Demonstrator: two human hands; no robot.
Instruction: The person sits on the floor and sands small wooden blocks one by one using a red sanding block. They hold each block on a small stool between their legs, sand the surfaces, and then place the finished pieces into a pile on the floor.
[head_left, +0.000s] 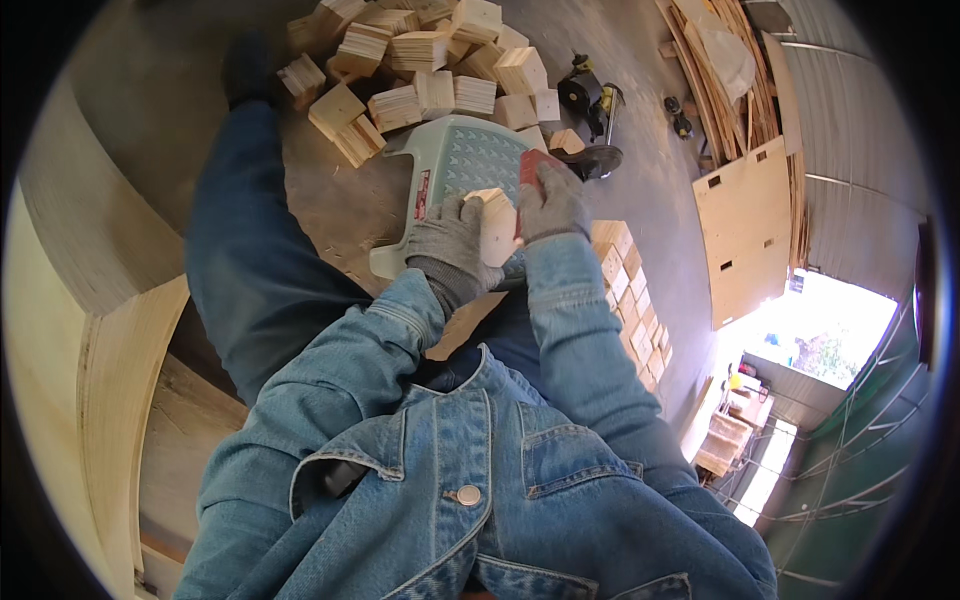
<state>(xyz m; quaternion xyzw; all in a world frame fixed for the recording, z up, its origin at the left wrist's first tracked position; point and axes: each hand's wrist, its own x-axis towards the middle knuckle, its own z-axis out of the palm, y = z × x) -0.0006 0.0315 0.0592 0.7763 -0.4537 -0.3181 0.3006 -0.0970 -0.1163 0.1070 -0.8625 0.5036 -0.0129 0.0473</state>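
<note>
In front of me, over a pale green plastic step stool (433,148), my gloved left hand (447,245) is closed on a pale wooden block (497,235). The block is held tilted, its flat face toward me. My gloved right hand (557,206) grips a red sanding block (535,170). Its lower end is at the wooden block's right edge; whether they touch I cannot tell. Fingers hide part of both pieces.
Beyond the stool lies a loose heap of layered wooden blocks (420,52). Neatly stacked blocks (632,295) stand to the right. Yellow-and-black power tools (597,115) rest on the floor right of the heap. Large curved wooden panels (110,380) stand at left; boards (745,225) lean at right.
</note>
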